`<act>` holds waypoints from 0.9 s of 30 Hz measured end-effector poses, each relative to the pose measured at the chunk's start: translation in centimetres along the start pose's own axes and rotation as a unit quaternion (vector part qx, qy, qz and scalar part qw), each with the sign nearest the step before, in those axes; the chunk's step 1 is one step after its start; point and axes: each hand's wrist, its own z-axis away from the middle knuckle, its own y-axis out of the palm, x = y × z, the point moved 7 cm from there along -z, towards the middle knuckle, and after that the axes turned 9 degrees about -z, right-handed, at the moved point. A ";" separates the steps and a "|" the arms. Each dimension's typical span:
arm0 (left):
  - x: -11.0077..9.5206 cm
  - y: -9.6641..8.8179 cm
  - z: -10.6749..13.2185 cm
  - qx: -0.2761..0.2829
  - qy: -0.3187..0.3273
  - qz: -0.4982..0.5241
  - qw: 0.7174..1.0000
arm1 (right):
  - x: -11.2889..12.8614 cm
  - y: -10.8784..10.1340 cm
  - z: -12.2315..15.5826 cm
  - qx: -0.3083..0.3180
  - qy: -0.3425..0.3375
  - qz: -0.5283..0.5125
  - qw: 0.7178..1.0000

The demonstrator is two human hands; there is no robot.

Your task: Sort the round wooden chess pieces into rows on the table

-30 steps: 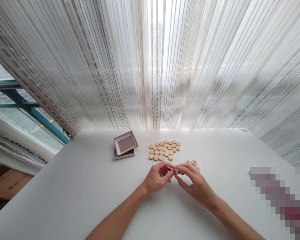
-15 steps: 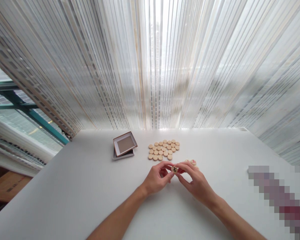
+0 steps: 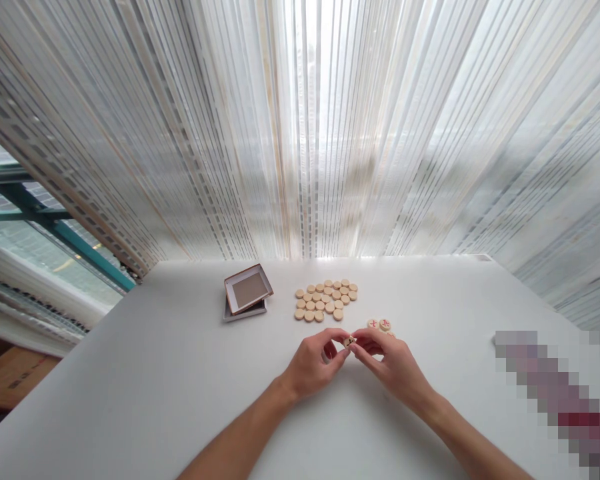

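Between the fingertips of my left hand (image 3: 316,360) and my right hand (image 3: 386,353) is a round xiangqi piece (image 3: 349,342) with a black character. Both hands pinch it just above the white table, its face tilted. Just beyond my right hand lie a few pieces with red characters, one of them a red-marked piece (image 3: 385,325) lying face up; my fingers partly cover this group. Farther off, a cluster of several plain-faced xiangqi pieces (image 3: 319,306) lies flat, showing no characters.
An open box (image 3: 245,318) with its lid (image 3: 251,291) resting askew on it stands left of the cluster. A striped curtain (image 3: 300,167) hangs along the table's (image 3: 130,373) far edge. A cardboard box (image 3: 20,380) is at the lower left. Something pixelated covers the right side.
The held piece has turned, so its black character now shows at a slant. My hands have shifted slightly, and more of the red-marked pieces show behind my right hand.
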 end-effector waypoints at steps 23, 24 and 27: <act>0.0 0.3 0.4 -0.003 0.029 -0.030 0.999 | -0.5 0.7 0.0 0.044 0.118 -0.091 0.988; 0.0 0.3 0.4 -0.001 0.029 -0.029 0.999 | -0.6 0.7 0.1 0.041 0.118 -0.087 0.988; 0.0 0.4 0.4 0.004 0.032 -0.031 0.999 | -0.8 0.6 0.2 0.031 0.110 -0.066 0.991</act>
